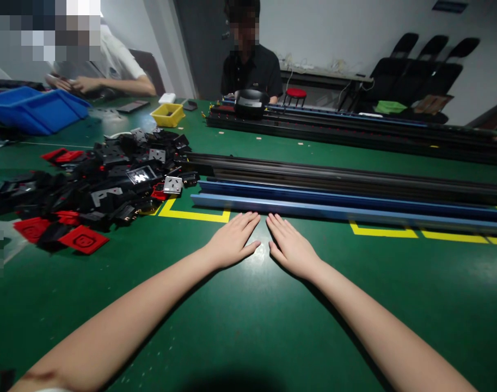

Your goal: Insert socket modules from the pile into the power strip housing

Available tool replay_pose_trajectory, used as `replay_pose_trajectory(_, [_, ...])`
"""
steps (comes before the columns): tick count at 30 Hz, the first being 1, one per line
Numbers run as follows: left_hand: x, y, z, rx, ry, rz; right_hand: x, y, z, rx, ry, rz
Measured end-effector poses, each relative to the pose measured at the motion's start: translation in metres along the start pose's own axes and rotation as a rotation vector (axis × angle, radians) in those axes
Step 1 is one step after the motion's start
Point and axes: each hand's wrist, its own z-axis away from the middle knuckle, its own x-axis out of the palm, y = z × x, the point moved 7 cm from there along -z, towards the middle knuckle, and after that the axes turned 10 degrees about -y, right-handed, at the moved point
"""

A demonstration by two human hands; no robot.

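My left hand (234,239) lies flat on the green table (240,321), fingers stretched out and thumb apart, holding nothing. Beside it, separated by a small gap, my right hand (292,246) rests palm down in the same way, also with nothing in it. Just beyond the fingertips runs a long blue metal rail (297,208), with long black rails (281,169) lying parallel behind it. Left of the rails spreads a heap of black socket-like modules (117,158), mixed with red pieces (84,239) and a white-faced module (173,184).
Yellow tape marks (195,216) line the table near the rails. A blue bin (48,117) and a small yellow bin (169,115) stand behind the heap. More black rails (313,128) lie across the far side. Two people (252,71) sit opposite. Black chairs (415,76) are at the back right.
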Motion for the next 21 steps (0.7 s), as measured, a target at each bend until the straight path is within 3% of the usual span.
replay_pose_trajectory(21, [0.0025,-0.0001,-0.0026,0.02,0.061,-0.031,-0.0029,0.0005,0.0015,0.007,0.004,-0.045])
